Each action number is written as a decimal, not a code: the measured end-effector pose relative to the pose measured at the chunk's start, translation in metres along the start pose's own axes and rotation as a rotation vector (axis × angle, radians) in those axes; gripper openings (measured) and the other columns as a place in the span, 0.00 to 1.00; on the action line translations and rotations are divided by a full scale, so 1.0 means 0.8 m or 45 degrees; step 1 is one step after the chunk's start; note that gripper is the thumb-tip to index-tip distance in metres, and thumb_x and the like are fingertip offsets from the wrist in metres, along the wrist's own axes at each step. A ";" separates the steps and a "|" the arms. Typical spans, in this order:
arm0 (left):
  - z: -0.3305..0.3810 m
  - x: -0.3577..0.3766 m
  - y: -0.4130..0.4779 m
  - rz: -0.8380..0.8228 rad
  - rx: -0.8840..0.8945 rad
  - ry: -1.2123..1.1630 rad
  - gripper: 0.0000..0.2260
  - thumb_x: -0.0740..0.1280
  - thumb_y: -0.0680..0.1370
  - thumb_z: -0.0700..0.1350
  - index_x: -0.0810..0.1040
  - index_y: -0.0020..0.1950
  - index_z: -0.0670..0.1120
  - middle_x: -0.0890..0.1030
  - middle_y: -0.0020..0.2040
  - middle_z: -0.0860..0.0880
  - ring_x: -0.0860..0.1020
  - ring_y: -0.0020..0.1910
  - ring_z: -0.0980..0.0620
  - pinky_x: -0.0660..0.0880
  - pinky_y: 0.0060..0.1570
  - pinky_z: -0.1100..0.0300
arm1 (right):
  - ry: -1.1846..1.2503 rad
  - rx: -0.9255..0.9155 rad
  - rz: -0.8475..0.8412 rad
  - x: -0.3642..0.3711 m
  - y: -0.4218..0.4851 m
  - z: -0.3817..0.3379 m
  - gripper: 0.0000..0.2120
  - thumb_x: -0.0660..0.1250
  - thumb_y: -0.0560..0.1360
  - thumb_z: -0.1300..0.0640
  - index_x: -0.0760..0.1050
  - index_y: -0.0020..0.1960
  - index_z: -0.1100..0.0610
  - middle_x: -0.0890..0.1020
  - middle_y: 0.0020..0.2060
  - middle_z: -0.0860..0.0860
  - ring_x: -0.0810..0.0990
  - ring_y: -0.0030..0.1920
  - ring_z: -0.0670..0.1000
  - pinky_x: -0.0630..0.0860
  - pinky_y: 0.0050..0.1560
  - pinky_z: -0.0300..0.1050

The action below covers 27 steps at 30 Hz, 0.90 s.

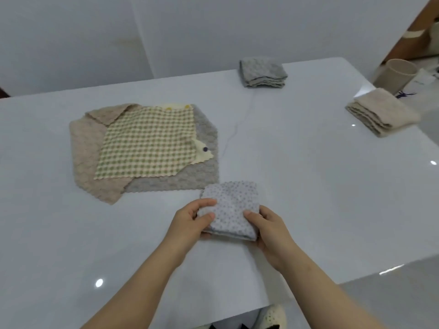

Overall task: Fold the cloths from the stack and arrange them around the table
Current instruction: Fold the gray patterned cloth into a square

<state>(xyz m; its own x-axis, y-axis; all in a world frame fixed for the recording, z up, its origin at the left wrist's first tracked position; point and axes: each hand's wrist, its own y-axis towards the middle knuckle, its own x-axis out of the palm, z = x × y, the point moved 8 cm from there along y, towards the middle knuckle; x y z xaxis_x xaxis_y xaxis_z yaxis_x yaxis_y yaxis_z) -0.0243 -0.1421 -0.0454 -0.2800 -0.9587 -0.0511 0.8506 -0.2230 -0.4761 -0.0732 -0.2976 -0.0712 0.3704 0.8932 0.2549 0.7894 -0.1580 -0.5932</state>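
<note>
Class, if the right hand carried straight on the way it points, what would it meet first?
The right hand grips the pale blue dotted folded cloth; beyond, probably the stack's grey quilted cloth.

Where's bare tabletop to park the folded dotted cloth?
Bare: the table's right half, between folded grey cloth, folded beige cloth and right hand; near-left corner, below the unfolded stack. Crowded: between stack, dotted cloth and left hand.
</note>
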 end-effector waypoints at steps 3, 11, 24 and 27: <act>0.022 0.061 0.000 -0.016 0.062 0.017 0.11 0.65 0.76 0.37 0.78 0.47 0.54 0.78 0.47 0.50 0.76 0.40 0.55 0.76 0.36 0.66 | -0.013 -0.052 0.025 -0.055 -0.009 -0.031 0.08 0.63 0.76 0.61 0.76 0.54 0.56 0.84 0.49 0.52 0.82 0.51 0.51 0.78 0.54 0.49; 0.061 0.271 -0.004 0.121 0.226 0.067 0.10 0.66 0.76 0.40 0.77 0.49 0.56 0.76 0.50 0.55 0.73 0.38 0.58 0.71 0.29 0.72 | -0.124 -0.151 -0.049 -0.250 -0.020 -0.125 0.09 0.61 0.77 0.61 0.74 0.56 0.56 0.83 0.49 0.53 0.81 0.50 0.52 0.79 0.50 0.47; 0.131 0.475 0.030 0.250 0.234 -0.053 0.11 0.66 0.76 0.39 0.76 0.51 0.55 0.75 0.51 0.57 0.76 0.43 0.58 0.75 0.34 0.72 | -0.420 -0.152 -0.212 -0.424 0.013 -0.274 0.08 0.61 0.77 0.62 0.73 0.54 0.52 0.83 0.45 0.51 0.82 0.44 0.48 0.77 0.40 0.40; 0.155 0.494 0.061 0.268 0.258 -0.070 0.10 0.66 0.76 0.39 0.76 0.52 0.54 0.75 0.51 0.57 0.76 0.45 0.58 0.75 0.34 0.72 | -0.466 -0.168 -0.227 -0.434 0.038 -0.306 0.09 0.61 0.77 0.62 0.73 0.54 0.52 0.83 0.45 0.50 0.81 0.43 0.48 0.76 0.39 0.40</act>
<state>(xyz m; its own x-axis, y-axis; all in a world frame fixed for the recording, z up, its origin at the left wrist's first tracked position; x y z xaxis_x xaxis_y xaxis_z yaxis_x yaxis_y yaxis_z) -0.0386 -0.5539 0.0199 -0.0678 -0.9945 -0.0797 0.9605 -0.0435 -0.2750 -0.0577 -0.7157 0.0088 0.0429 0.9982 0.0424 0.8901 -0.0189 -0.4555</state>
